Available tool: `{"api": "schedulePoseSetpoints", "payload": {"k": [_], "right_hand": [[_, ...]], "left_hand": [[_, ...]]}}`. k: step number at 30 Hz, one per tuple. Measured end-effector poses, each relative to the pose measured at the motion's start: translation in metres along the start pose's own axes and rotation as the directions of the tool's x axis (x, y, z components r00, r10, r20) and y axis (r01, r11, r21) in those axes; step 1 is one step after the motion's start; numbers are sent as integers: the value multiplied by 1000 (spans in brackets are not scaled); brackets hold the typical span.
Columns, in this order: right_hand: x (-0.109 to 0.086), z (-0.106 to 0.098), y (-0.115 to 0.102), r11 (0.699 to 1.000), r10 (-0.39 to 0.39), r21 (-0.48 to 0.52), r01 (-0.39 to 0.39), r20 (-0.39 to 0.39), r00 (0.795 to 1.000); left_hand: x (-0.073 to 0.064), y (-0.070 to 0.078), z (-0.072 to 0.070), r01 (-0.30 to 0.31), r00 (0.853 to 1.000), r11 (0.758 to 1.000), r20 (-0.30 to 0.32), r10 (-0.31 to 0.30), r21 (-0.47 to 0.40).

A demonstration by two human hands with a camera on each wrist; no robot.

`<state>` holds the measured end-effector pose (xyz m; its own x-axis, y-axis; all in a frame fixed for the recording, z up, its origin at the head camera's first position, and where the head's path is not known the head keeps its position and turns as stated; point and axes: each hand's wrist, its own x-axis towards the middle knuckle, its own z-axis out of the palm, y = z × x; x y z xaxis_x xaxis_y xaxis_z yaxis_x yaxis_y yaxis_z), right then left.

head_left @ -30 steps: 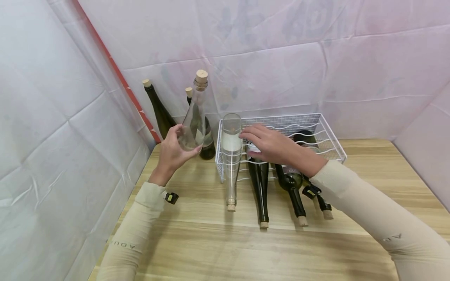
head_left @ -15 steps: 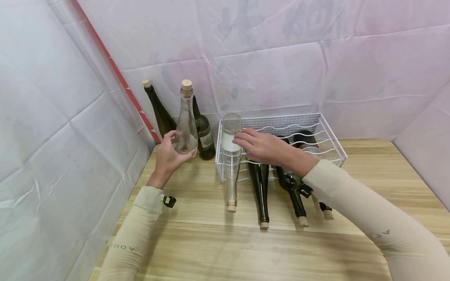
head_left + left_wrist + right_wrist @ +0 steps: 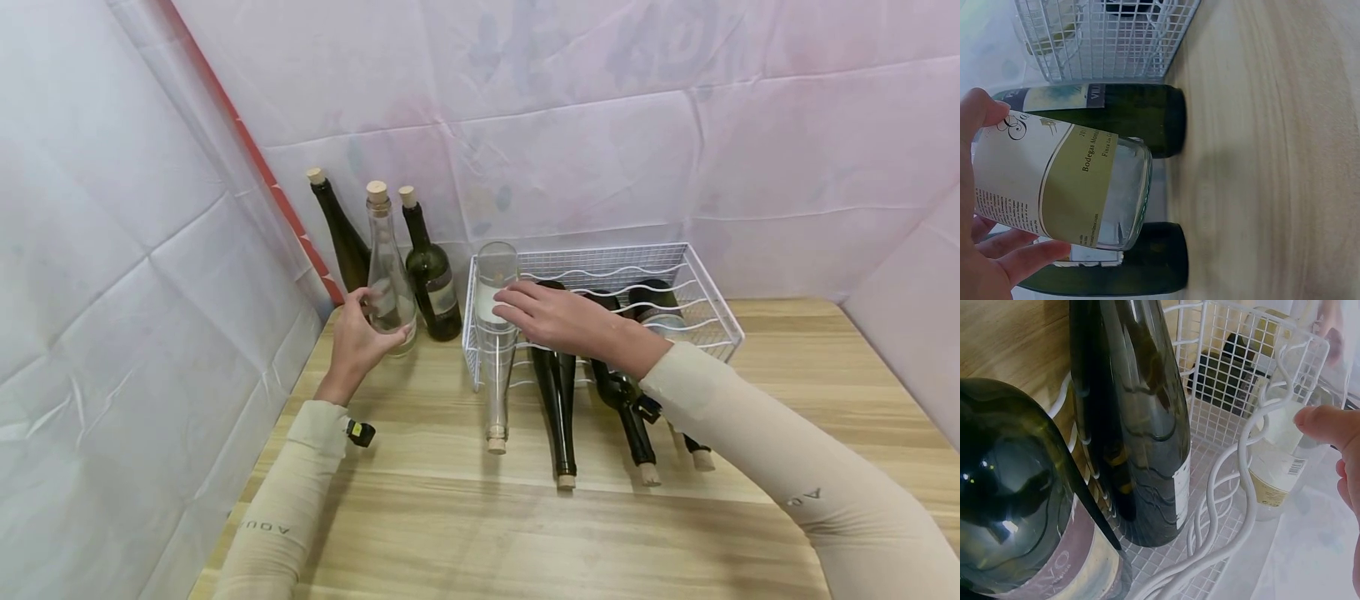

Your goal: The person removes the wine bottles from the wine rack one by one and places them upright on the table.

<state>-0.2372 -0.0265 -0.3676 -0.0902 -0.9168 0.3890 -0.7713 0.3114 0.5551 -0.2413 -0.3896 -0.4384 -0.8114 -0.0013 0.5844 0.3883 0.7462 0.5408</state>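
Observation:
My left hand (image 3: 354, 340) grips a clear glass wine bottle (image 3: 385, 271) with a cork in its neck. In the left wrist view, thumb and fingers curve round its white and olive label (image 3: 1041, 175); whether its base touches the table is unclear. A second clear bottle (image 3: 497, 375) lies in the white wire rack (image 3: 712, 300), corked neck toward me. Over its label rests my right hand (image 3: 558, 321), fingers loosely bent and thumb (image 3: 1316, 422) near the glass in the right wrist view. No curled grip round that bottle shows.
Two corked dark green bottles, one slim (image 3: 345, 237) and one broader (image 3: 435, 287), stand either side of the gripped bottle. Several dark bottles, including one with a long neck (image 3: 558, 417), lie in the rack. A pale sheet wall (image 3: 570, 142) rises behind the wooden table (image 3: 480, 533).
My left hand has brought the clear bottle left and down, from tilted to nearly upright between the green bottles. My right hand has shifted slightly left onto the racked clear bottle.

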Motion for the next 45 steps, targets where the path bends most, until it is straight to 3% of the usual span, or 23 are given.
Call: {"api": "schedulePoseSetpoints", "payload": {"k": [19,30,45], "right_hand": [[-1,6,-2,1000,11,-3,-11,54,998],[-2,7,-6,999,36,-23,-33,146,989],[4,13,-5,1000,19,9,-20,122,992]], "left_hand": [[-8,-22,4,154,988,988,19,-154,-7],[-10,-29,8,171,985,985,22,-172,10],[-8,-35,11,254,967,966,29,-253,-45]]}}
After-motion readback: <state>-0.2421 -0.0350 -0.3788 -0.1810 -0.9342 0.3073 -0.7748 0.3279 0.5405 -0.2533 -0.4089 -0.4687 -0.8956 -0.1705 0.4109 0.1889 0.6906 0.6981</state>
